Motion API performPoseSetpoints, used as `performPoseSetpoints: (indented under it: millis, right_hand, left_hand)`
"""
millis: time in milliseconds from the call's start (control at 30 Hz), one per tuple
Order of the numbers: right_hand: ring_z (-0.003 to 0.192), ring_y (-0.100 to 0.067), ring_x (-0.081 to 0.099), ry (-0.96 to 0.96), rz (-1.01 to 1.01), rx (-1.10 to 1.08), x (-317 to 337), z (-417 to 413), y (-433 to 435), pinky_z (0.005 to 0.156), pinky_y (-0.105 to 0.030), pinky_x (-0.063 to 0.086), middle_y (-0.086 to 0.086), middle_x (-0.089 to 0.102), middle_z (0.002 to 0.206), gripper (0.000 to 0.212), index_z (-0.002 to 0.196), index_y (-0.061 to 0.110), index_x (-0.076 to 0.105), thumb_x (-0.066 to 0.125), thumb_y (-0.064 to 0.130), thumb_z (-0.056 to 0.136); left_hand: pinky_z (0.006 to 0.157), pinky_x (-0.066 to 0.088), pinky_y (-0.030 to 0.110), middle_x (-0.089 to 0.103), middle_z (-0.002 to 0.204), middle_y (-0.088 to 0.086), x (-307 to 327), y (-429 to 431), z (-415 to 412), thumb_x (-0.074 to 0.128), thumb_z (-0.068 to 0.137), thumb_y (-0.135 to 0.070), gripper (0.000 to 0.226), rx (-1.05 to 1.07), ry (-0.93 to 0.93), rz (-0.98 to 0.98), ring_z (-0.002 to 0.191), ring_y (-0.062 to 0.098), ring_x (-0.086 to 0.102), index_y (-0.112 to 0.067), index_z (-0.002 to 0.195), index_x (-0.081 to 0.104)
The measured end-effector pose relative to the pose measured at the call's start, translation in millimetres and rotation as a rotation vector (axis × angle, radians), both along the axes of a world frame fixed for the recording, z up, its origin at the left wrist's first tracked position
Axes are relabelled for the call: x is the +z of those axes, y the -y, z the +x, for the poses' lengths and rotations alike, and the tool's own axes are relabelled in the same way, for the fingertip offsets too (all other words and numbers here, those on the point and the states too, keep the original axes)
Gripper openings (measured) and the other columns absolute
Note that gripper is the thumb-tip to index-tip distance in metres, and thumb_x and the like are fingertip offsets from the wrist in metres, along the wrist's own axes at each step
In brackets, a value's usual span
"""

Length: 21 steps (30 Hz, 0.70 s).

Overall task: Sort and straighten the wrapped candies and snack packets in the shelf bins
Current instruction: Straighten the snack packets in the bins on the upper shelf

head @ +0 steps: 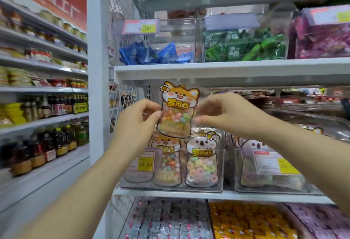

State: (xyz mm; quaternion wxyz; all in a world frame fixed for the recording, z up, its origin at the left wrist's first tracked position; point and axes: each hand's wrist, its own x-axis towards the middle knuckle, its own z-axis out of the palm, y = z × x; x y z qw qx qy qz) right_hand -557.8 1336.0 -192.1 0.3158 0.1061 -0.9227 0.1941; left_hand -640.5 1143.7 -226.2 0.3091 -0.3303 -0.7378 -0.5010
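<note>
An orange dog-shaped candy packet (177,109) with pastel sweets in its clear window is held upright above a clear shelf bin (221,166). My left hand (140,119) pinches its left edge and my right hand (225,113) pinches its right edge. In the bin below stand another orange dog packet (167,160) and a koala packet (202,161) of ring candies, both upright and facing out.
A second clear bin (272,168) with koala packets sits to the right. The shelf above carries bins of blue (151,53), green (244,45) and purple (322,36) packets. The shelf edge (227,72) hangs just over the held packet. Wrapped candies fill trays below; bottles line the left aisle shelves.
</note>
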Motion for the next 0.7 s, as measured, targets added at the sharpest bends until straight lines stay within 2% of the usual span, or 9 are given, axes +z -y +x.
performPoseSetpoints:
  millis: [67,133,200,267,300,367,433,567,700]
  right_hand:
    - [0.083,-0.006,0.063,0.081,0.2,-0.115,-7,-1,-8,0.081,-0.029,0.051,0.012,0.068,0.088,0.03,0.097,0.022,0.069,0.072,0.044,0.076]
    - [0.083,-0.008,0.059,0.118,0.338,-0.193,-12,-4,-11,0.082,-0.032,0.048,0.016,0.064,0.083,0.024,0.092,0.028,0.067,0.071,0.045,0.075]
    - [0.08,-0.007,0.054,0.15,0.368,-0.212,-14,-8,-11,0.079,-0.031,0.043,0.017,0.06,0.077,0.015,0.08,0.033,0.06,0.071,0.042,0.076]
    - [0.072,-0.003,0.051,0.195,0.369,-0.203,-13,-12,-10,0.075,-0.029,0.04,0.017,0.058,0.07,0.017,0.07,0.03,0.055,0.069,0.033,0.08]
    - [0.068,-0.001,0.05,0.191,0.335,-0.182,-11,-14,-9,0.073,-0.027,0.041,0.016,0.057,0.068,0.018,0.069,0.029,0.055,0.067,0.029,0.082]
    - [0.062,0.0,0.049,0.101,0.168,-0.144,-7,-16,-9,0.061,-0.012,0.04,0.013,0.058,0.067,0.017,0.071,0.026,0.056,0.063,0.02,0.085]
    - [0.057,-0.004,0.048,-0.06,-0.043,-0.147,1,-17,-13,0.049,-0.01,0.035,0.006,0.058,0.067,0.011,0.076,0.019,0.058,0.062,0.016,0.086]
    - [0.067,-0.011,0.05,-0.313,-0.245,-0.217,16,-10,-25,0.058,-0.021,0.035,0.007,0.056,0.073,0.005,0.084,0.016,0.058,0.062,0.018,0.087]
    - [0.067,-0.007,0.049,-0.492,-0.298,-0.256,13,5,-37,0.054,-0.013,0.034,0.01,0.055,0.074,0.003,0.088,0.017,0.056,0.058,0.016,0.089]
  left_hand:
    - [0.068,0.044,0.018,0.063,0.081,-0.015,-4,2,-4,0.06,0.09,-0.015,0.025,0.037,0.007,0.01,0.079,0.0,0.059,-0.035,0.076,0.055]
    - [0.068,0.043,0.017,0.062,0.082,-0.017,-6,2,-8,0.061,0.09,-0.016,0.025,0.057,0.016,0.011,0.079,-0.002,0.058,-0.036,0.075,0.055]
    - [0.068,0.041,0.015,0.061,0.083,-0.019,-7,1,-9,0.061,0.09,-0.016,0.025,0.069,0.024,0.012,0.08,-0.005,0.056,-0.037,0.076,0.055]
    - [0.067,0.04,0.014,0.061,0.084,-0.019,-7,1,-9,0.06,0.09,-0.017,0.022,0.081,0.028,0.014,0.081,-0.006,0.056,-0.036,0.078,0.056]
    - [0.065,0.04,0.013,0.061,0.085,-0.019,-6,1,-9,0.06,0.09,-0.017,0.021,0.084,0.03,0.02,0.081,-0.005,0.056,-0.034,0.079,0.057]
    - [0.064,0.041,0.012,0.061,0.085,-0.017,-5,3,-9,0.059,0.091,-0.017,0.018,0.087,0.033,0.043,0.082,-0.003,0.057,-0.033,0.081,0.057]
    - [0.068,0.045,0.016,0.061,0.086,-0.016,-4,5,-10,0.058,0.091,-0.017,0.016,0.092,0.033,0.082,0.083,0.0,0.058,-0.031,0.083,0.058]
    - [0.065,0.043,0.017,0.061,0.084,-0.016,-5,2,-11,0.059,0.091,-0.017,0.017,0.106,0.04,0.07,0.079,-0.001,0.057,-0.032,0.081,0.057]
    - [0.064,0.04,0.011,0.059,0.081,-0.02,-7,-17,-4,0.06,0.09,-0.017,0.017,0.094,0.019,-0.003,0.077,-0.007,0.054,-0.03,0.08,0.058]
